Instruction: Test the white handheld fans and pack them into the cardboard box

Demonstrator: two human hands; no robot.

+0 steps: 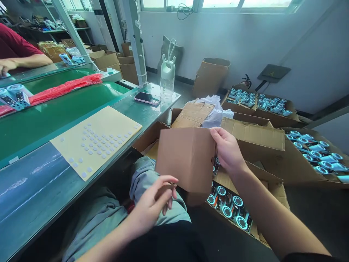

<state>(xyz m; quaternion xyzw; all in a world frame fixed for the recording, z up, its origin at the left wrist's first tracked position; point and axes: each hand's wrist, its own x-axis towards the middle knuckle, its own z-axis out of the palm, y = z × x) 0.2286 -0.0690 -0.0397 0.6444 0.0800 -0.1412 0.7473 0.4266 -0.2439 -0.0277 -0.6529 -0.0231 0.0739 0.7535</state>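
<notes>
My right hand (227,149) is closed on the right edge of a flat brown cardboard sheet (185,156), holding it up over an open cardboard box (269,185). That box holds several small blue-and-white fan units (229,207) in rows. My left hand (155,202) hovers over my lap below the sheet's lower left corner, fingers loosely spread and curled, with nothing in them.
To the left a metal bench (40,193) carries a yellow sheet of small white pads (95,140), a phone (147,98), a white bottle (167,76) and a green conveyor belt (54,112). More boxes of fans (316,153) stand at right. Another person's arm (24,60) rests at far left.
</notes>
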